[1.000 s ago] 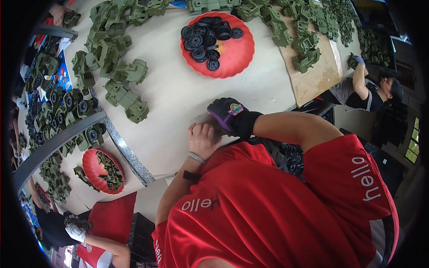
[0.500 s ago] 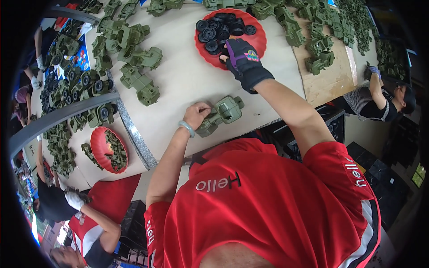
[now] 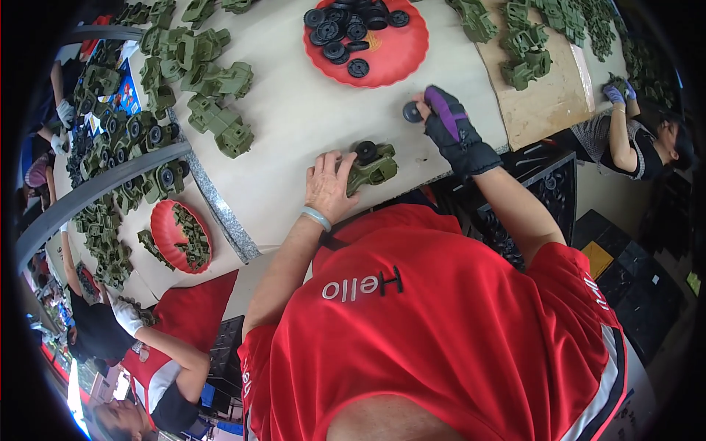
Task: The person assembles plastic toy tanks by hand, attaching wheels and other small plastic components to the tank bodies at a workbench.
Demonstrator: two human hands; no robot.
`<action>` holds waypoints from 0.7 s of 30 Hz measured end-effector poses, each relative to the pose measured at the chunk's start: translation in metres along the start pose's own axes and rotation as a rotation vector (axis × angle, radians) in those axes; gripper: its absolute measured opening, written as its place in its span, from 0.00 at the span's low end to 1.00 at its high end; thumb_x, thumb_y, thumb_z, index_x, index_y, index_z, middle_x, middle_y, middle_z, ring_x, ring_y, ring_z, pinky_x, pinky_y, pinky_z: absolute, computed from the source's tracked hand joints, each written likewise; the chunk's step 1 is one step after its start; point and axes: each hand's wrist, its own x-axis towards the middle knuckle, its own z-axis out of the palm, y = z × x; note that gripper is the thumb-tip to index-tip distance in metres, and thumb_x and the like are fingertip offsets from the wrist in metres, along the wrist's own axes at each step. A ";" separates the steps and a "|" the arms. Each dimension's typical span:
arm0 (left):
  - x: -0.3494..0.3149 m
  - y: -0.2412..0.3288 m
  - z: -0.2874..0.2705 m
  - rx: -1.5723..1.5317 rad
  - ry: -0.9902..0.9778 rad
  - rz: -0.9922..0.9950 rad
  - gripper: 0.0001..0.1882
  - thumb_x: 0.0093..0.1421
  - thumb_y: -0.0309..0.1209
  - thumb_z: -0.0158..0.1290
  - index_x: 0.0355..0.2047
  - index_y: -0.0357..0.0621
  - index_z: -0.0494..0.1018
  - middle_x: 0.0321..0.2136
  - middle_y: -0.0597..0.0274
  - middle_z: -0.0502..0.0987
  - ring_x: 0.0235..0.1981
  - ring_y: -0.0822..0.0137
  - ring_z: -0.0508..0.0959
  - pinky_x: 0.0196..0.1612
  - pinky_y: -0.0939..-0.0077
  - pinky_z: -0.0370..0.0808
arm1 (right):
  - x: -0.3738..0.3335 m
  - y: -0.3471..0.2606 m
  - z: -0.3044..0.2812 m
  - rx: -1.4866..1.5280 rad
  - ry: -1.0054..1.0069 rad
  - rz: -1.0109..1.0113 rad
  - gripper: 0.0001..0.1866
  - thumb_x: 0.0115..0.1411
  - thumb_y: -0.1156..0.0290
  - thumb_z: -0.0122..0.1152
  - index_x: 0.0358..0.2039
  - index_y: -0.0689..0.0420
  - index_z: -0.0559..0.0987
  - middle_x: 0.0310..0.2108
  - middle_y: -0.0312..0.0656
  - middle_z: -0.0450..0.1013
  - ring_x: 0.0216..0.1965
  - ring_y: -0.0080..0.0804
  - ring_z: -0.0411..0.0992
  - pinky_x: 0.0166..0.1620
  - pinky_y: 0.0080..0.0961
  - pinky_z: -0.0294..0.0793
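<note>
My bare left hand, with a pale bangle at the wrist, grips the rear part of an olive-green plastic toy vehicle on the table near me. One black wheel sits against the vehicle's far side, by my fingertips. To the right of it, my right hand, in a black and purple glove with bare fingertips, pinches another black toy wheel above the table. Beyond both hands lies a red scalloped plate with several black wheels piled on its far left side.
Green vehicle bodies lie in rows at the far left, others on a brown board at right. A grey metal bar and a red bowl of small green parts are on the left. Co-workers sit on both sides.
My right hand has come back from the plate toward me and now holds a wheel. My left hand has shifted its grip on the vehicle, which now shows a wheel at its far side.
</note>
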 end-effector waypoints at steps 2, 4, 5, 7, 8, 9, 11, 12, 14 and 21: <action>0.006 0.001 0.002 0.005 -0.033 -0.001 0.43 0.45 0.38 0.70 0.62 0.53 0.68 0.57 0.55 0.68 0.62 0.52 0.68 0.59 0.54 0.70 | -0.018 0.045 0.002 -0.042 0.003 0.043 0.08 0.68 0.72 0.58 0.44 0.59 0.81 0.33 0.44 0.78 0.29 0.32 0.76 0.36 0.30 0.77; 0.013 -0.003 0.006 0.014 -0.065 -0.004 0.40 0.45 0.36 0.69 0.61 0.52 0.69 0.54 0.56 0.70 0.60 0.52 0.70 0.58 0.54 0.71 | -0.021 0.061 0.002 -0.323 0.110 -0.211 0.11 0.63 0.72 0.63 0.46 0.59 0.80 0.39 0.50 0.79 0.38 0.45 0.78 0.44 0.36 0.78; 0.017 -0.008 0.007 -0.068 -0.028 -0.022 0.38 0.46 0.34 0.68 0.59 0.50 0.70 0.51 0.56 0.73 0.58 0.52 0.72 0.59 0.55 0.72 | -0.023 0.069 0.002 -0.319 0.118 -0.205 0.11 0.63 0.72 0.63 0.46 0.59 0.80 0.39 0.50 0.79 0.38 0.45 0.78 0.44 0.36 0.78; 0.024 -0.025 0.005 -0.359 -0.018 -0.052 0.33 0.48 0.30 0.66 0.56 0.47 0.72 0.45 0.56 0.78 0.53 0.50 0.75 0.60 0.56 0.74 | -0.024 0.046 0.000 -0.396 0.024 -0.205 0.16 0.58 0.71 0.66 0.47 0.58 0.80 0.44 0.53 0.78 0.48 0.55 0.75 0.52 0.44 0.76; 0.029 -0.034 0.001 -0.354 -0.022 -0.049 0.33 0.48 0.30 0.66 0.56 0.47 0.72 0.45 0.56 0.78 0.53 0.50 0.75 0.60 0.56 0.74 | -0.025 0.039 0.000 -0.392 0.029 -0.202 0.16 0.58 0.71 0.66 0.47 0.58 0.80 0.44 0.53 0.78 0.48 0.55 0.75 0.52 0.44 0.76; 0.035 -0.043 -0.003 -0.282 0.058 0.000 0.32 0.49 0.29 0.65 0.56 0.47 0.72 0.46 0.56 0.78 0.53 0.50 0.75 0.60 0.56 0.74 | -0.026 0.033 -0.001 -0.460 -0.035 -0.231 0.17 0.57 0.70 0.67 0.48 0.57 0.79 0.45 0.52 0.77 0.50 0.55 0.74 0.53 0.45 0.75; 0.045 -0.048 -0.016 -0.169 0.218 0.045 0.29 0.52 0.27 0.63 0.56 0.47 0.72 0.46 0.55 0.78 0.54 0.51 0.75 0.59 0.57 0.74 | -0.030 0.038 -0.001 -0.571 -0.137 -0.194 0.20 0.55 0.70 0.68 0.49 0.55 0.79 0.46 0.51 0.77 0.53 0.55 0.72 0.55 0.47 0.73; 0.048 -0.050 -0.027 -0.126 0.301 0.037 0.27 0.54 0.25 0.62 0.56 0.46 0.73 0.46 0.55 0.79 0.54 0.51 0.75 0.58 0.57 0.74 | -0.030 0.043 0.000 -0.565 -0.133 -0.194 0.20 0.55 0.70 0.68 0.49 0.55 0.79 0.46 0.51 0.77 0.53 0.55 0.72 0.55 0.47 0.73; 0.051 -0.063 -0.026 -0.086 0.269 0.013 0.23 0.59 0.28 0.60 0.56 0.51 0.74 0.51 0.61 0.78 0.58 0.52 0.72 0.58 0.54 0.71 | -0.031 0.051 -0.001 -0.607 -0.104 -0.241 0.16 0.52 0.70 0.68 0.43 0.55 0.78 0.43 0.51 0.76 0.49 0.55 0.73 0.50 0.47 0.75; 0.035 -0.048 -0.008 0.162 0.178 -0.025 0.43 0.50 0.45 0.69 0.65 0.44 0.68 0.57 0.58 0.71 0.60 0.56 0.68 0.58 0.49 0.71 | -0.038 0.014 0.002 -0.373 -0.066 -0.196 0.20 0.52 0.70 0.69 0.47 0.56 0.78 0.44 0.51 0.76 0.49 0.55 0.73 0.51 0.46 0.75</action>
